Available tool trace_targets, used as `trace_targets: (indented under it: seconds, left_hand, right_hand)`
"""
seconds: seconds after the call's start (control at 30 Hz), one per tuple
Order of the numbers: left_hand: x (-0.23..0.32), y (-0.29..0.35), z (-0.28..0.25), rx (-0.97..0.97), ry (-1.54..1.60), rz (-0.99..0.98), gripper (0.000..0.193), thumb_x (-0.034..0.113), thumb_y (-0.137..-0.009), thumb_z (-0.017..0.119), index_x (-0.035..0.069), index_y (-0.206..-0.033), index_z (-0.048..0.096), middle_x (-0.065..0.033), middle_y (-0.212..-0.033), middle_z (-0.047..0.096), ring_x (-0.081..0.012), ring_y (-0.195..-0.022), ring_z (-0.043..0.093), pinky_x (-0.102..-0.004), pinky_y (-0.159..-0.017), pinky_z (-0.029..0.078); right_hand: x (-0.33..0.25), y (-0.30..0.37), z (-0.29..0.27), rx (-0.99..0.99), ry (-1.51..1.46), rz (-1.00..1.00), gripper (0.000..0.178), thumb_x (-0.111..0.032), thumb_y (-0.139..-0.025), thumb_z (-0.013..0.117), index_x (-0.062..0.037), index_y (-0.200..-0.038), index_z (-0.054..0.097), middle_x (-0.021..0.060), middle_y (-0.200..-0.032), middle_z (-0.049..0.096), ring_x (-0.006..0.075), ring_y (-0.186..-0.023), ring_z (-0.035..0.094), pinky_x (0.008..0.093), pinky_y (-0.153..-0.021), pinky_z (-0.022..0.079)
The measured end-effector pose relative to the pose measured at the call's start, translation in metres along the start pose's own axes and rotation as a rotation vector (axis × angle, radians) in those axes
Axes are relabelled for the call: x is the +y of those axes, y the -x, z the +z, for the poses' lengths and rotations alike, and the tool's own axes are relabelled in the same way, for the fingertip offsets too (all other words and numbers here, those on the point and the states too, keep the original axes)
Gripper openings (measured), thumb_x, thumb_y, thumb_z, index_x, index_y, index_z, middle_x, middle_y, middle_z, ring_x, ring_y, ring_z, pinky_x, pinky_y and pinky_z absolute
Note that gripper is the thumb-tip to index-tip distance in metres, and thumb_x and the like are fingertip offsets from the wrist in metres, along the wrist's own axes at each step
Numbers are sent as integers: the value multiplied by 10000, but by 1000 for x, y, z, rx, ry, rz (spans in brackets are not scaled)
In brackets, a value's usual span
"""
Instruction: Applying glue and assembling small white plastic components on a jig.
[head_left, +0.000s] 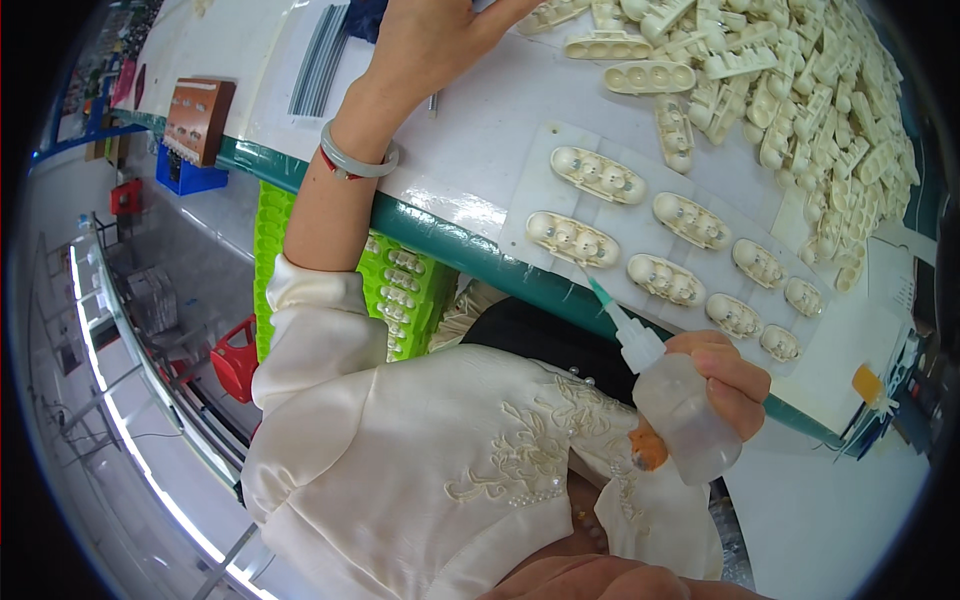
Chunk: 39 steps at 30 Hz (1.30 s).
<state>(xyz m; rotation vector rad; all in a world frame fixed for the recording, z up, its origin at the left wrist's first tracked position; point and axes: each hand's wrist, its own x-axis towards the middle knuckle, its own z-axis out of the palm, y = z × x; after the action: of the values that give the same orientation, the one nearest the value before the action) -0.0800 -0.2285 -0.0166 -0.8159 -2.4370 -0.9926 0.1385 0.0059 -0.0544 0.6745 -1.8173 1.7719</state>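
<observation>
My right hand [730, 380] is wrapped round a translucent squeeze bottle [690, 425]. The bottle is tilted, its green needle tip [602, 293] pointing up and left over the table's near edge, close to a white plate [530, 185]. Two rows of cream oval plastic pieces [572, 240], holding small round parts, lie on that plate. Something orange [648, 450] shows beside the bottle, possibly on a fingertip. At the top edge, my left hand [430, 40] reaches across the table with its thumb held out. Its other fingers are out of frame, and no held thing is visible.
A large heap of loose cream pieces [800, 110] covers the far right. Grey rods [318, 62] and dark blue material [367, 18] lie by my left forearm. Bright green trays [400, 295] with pieces stand below the green table edge [450, 232]. A red stool [235, 360] is farther left.
</observation>
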Motion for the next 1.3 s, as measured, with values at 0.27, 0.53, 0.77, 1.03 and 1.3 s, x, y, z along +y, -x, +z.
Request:
trace_targets:
  seconds: [0.27,0.53,0.77,1.03,1.3]
  left_hand:
    - [-2,3,-7,58,39,76,84,62,-771,690,-5,-790,643,-94,-733,622,-165,-573,551,-254,-512,426]
    - [-16,7,-3,140,144,190,83,67,-777,681,1,-800,635,-94,-730,621,-177,-576,557,-262,-516,433]
    - [-4,3,-3,159,325,200,90,68,-773,688,-3,-800,639,-95,-737,626,-172,-576,561,-259,-516,433]
    - [-18,3,12,219,549,282,96,56,-766,699,-17,-793,643,-102,-734,628,-162,-569,564,-250,-508,434]
    - [-3,-1,4,-15,12,35,99,54,-771,697,-25,-790,640,-104,-750,628,-159,-586,578,-250,-525,451]
  right_hand:
    - [3,-4,9,30,14,89,312,-63,-758,673,44,-970,470,218,-999,501,334,-711,597,431,-584,537]
    - [6,-4,14,-17,261,65,350,-132,-792,672,14,-997,429,213,-941,506,261,-636,569,351,-538,525]
    - [3,-3,-2,137,319,-42,436,-33,-722,734,-9,-1000,400,190,-901,500,241,-592,556,310,-509,506]
    - [2,-3,1,14,308,48,346,-52,-760,690,18,-961,418,219,-917,496,276,-591,550,361,-497,503]
    - [-15,3,-33,178,362,42,414,-21,-712,711,-19,-982,397,165,-949,470,266,-613,544,356,-504,486]
